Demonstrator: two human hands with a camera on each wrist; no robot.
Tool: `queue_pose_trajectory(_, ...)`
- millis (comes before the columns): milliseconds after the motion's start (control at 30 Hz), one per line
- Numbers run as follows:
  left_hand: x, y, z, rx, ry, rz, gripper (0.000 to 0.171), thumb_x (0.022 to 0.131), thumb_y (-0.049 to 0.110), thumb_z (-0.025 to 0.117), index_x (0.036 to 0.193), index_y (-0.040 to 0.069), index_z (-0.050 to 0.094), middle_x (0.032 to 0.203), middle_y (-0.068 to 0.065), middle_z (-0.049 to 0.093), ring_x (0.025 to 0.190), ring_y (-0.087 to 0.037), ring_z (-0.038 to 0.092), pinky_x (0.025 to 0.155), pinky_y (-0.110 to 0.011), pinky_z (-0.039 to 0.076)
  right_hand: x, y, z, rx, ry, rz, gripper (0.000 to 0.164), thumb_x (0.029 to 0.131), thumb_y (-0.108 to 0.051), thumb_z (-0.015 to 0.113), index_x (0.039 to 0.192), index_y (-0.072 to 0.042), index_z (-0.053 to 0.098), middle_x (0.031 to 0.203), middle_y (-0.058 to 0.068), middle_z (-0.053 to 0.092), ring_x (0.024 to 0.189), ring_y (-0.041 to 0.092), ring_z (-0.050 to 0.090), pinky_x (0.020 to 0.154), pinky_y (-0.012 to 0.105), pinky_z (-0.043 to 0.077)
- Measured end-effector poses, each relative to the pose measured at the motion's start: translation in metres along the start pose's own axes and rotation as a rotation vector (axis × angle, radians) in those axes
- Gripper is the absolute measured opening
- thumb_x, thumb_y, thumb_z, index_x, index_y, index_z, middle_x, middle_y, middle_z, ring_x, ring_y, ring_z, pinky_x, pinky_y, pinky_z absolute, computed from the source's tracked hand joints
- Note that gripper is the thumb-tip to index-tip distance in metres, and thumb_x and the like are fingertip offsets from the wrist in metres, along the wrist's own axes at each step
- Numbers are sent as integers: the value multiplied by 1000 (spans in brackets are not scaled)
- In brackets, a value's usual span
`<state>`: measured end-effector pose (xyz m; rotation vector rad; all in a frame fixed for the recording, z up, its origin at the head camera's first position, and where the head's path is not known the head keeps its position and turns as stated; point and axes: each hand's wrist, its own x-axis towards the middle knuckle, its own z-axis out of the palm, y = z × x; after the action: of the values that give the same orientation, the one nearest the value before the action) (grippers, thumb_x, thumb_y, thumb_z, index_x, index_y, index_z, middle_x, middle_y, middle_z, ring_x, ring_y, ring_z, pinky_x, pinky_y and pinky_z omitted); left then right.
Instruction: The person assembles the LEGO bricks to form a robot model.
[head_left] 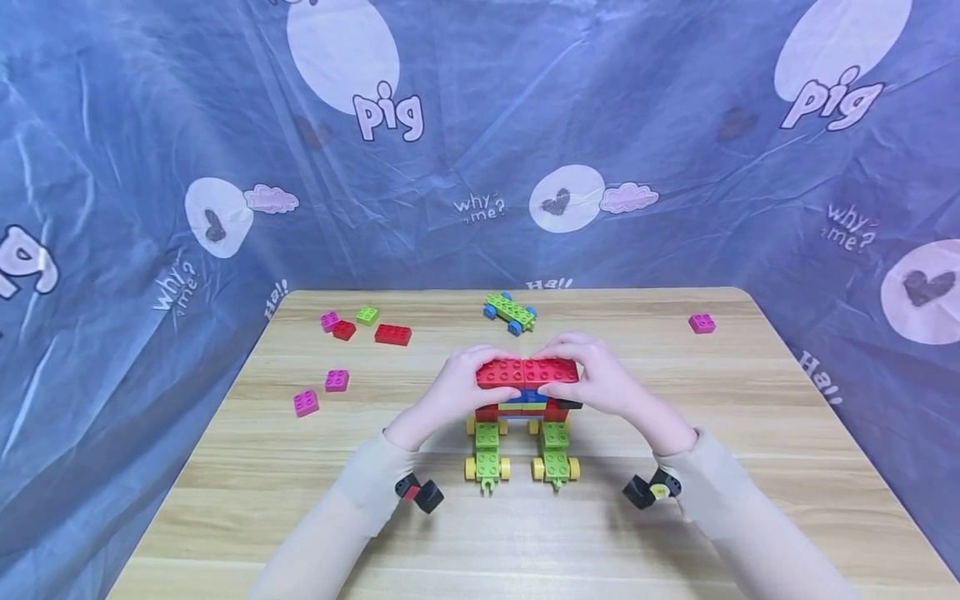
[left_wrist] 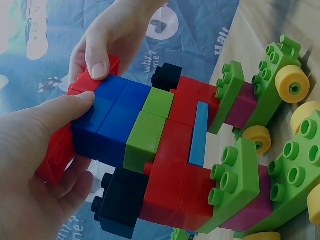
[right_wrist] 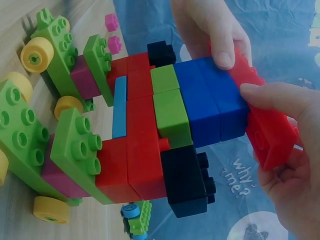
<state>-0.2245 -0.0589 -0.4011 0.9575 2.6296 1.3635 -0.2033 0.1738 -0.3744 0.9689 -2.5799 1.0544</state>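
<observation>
A tower of toy building blocks stands on two green wheeled bases (head_left: 487, 468) with yellow wheels. Two red bricks (head_left: 498, 373) lie side by side across its top. My left hand (head_left: 454, 385) grips the left end of this red layer, thumb in front and fingers behind. At the right end, my right hand (head_left: 604, 385) holds it in the same way. Below the red layer come blue bricks (left_wrist: 121, 111), then lime green bricks (left_wrist: 145, 137). Black bricks (right_wrist: 184, 181) stick out at both sides, above more red bricks (right_wrist: 144, 137) and a thin light blue piece (right_wrist: 119, 106).
A green car base (head_left: 510, 312) with blue wheels stands behind the tower. Loose magenta bricks (head_left: 337, 381), red bricks (head_left: 393, 334) and a lime brick (head_left: 367, 315) lie at the left. Another magenta brick (head_left: 702, 323) is far right. Printed blue cloth (head_left: 480, 150) surrounds the wooden table (head_left: 247, 467).
</observation>
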Motion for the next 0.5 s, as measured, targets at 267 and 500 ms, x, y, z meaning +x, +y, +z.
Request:
queue_pose_trajectory(267,-1,-1,1,19,12,23,43,81,28,78,119,12,66,113,-2,67,98,-15,61,82,-31,50,0,3,3,-13,20,-38,35,71,-12,84,103,-4,73,94,5,68,85,16,61,72,31,50)
queue_pose_trajectory(500,-1,-1,2,26,15,20,43,82,29,77,120,12,66,114,-3,67,98,-15,61,82,-31,50,-1,3,2,-23,-2,-16,34,72,-13,83,104,-6,73,95,5,68,85,16,61,71,30,50)
